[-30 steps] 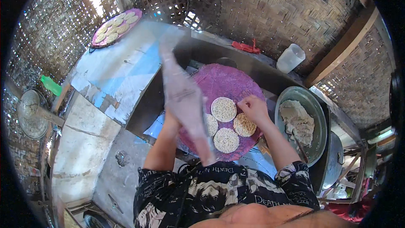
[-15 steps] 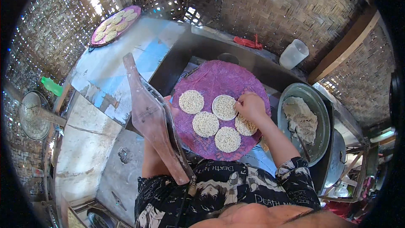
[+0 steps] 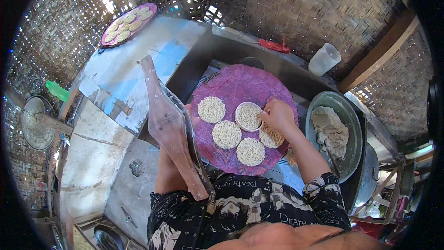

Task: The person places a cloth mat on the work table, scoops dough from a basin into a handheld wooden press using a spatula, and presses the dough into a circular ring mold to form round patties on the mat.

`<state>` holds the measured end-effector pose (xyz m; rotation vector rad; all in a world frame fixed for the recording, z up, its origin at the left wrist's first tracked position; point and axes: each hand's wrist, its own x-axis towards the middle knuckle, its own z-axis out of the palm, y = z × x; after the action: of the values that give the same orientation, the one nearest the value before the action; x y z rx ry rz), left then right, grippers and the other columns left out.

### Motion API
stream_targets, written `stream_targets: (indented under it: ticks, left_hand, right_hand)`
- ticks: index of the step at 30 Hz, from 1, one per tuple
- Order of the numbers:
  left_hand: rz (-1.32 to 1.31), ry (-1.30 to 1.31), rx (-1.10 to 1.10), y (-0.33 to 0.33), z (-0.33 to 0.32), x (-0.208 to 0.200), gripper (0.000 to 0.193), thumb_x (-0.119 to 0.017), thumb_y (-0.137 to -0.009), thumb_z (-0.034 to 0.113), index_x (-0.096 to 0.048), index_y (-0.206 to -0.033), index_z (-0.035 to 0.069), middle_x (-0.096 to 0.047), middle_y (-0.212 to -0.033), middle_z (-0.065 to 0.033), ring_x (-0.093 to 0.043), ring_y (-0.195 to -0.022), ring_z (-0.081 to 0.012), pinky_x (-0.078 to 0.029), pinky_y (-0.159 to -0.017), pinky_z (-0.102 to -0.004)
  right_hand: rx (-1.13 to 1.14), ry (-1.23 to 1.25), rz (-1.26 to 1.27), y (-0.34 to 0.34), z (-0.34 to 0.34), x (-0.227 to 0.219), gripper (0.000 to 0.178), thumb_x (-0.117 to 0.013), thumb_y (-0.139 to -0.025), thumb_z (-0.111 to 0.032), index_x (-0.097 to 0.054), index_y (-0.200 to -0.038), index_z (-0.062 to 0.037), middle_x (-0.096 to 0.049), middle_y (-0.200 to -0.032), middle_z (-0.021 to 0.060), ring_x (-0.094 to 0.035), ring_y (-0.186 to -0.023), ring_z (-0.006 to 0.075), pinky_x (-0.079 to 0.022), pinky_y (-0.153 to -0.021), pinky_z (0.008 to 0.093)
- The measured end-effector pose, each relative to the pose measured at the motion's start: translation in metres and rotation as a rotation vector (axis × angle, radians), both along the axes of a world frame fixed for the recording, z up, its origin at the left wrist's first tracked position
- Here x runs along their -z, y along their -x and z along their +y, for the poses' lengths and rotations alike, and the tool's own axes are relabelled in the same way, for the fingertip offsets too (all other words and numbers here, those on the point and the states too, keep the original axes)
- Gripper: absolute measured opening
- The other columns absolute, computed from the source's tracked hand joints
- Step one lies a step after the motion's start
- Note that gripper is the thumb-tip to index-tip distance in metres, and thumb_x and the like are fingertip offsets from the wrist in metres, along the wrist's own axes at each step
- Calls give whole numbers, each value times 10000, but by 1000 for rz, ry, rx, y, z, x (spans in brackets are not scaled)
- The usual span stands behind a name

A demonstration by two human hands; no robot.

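A round tray covered with a purple cloth [image 3: 240,81] lies in front of me with several flat rounds of pale noodle-like strands on it. My right hand [image 3: 279,116] pinches the right rim of a white ring [image 3: 249,128], which surrounds one noodle round [image 3: 249,114] and looks slightly tilted. Beside it are a round at the left [image 3: 211,109], one below that [image 3: 226,134] and one at the front [image 3: 250,152]. Another [image 3: 269,137] is partly under my right wrist. My left hand [image 3: 193,115] is at the tray's left edge, mostly hidden behind a wooden paddle-shaped piece [image 3: 169,122].
A green basin [image 3: 355,157] with pale dough [image 3: 330,132] and a utensil stands at the right. Behind are a white plastic container [image 3: 324,60] and a red bag [image 3: 274,45]. Another purple tray with noodle rounds [image 3: 127,24] rests on the blue-white surface [image 3: 138,65] at far left.
The white ring's wall shows more than before, as if its rim has tilted or risen a little in my right hand. The whole view has shifted slightly; the rounds keep their places.
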<state>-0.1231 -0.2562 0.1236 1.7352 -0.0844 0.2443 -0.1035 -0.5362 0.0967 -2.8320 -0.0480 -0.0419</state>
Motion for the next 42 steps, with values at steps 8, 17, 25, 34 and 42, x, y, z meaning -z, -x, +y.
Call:
stream_targets:
  ticks: [8,17,25,34,42]
  left_hand:
    - [-285,168,-39,0,-8,-8,144,-682,-677,56,-560,-751,41,-512,-643,-24,-515,-612,-140,-459,-809,-446]
    - [-262,140,-14,-1,-6,-1,131,-671,-681,41,-544,-711,49,-513,-661,-24,-509,-624,-130,-460,-808,-443]
    - [-256,185,29,-7,-7,16,137,-679,-683,48,-545,-709,59,-507,-648,-19,-504,-610,-134,-465,-811,-432]
    - [-192,328,7,7,-14,-24,194,-663,-725,164,-536,-763,23,-519,-643,-49,-500,-553,-149,-469,-740,-386]
    - [-192,346,69,1,-7,-6,248,-663,-717,119,-552,-886,-24,-568,-761,-81,-534,-655,-163,-465,-692,-329]
  right_hand:
    - [35,13,40,-1,1,-12,256,-577,-647,-290,-641,-712,-51,-583,-843,141,-567,-821,310,-458,-717,415]
    - [45,62,43,-5,-1,-12,250,-574,-640,-286,-646,-716,-59,-595,-831,137,-577,-812,312,-466,-711,415]
    - [79,75,141,-1,-5,-22,249,-570,-640,-290,-659,-711,-68,-603,-850,143,-582,-823,311,-466,-734,407]
    - [372,75,-13,4,-65,-26,254,-595,-659,-300,-662,-761,-77,-602,-859,125,-584,-833,303,-465,-733,404]
    - [363,175,64,13,-68,-16,279,-537,-693,-314,-658,-783,-79,-601,-886,146,-582,-846,315,-471,-736,412]
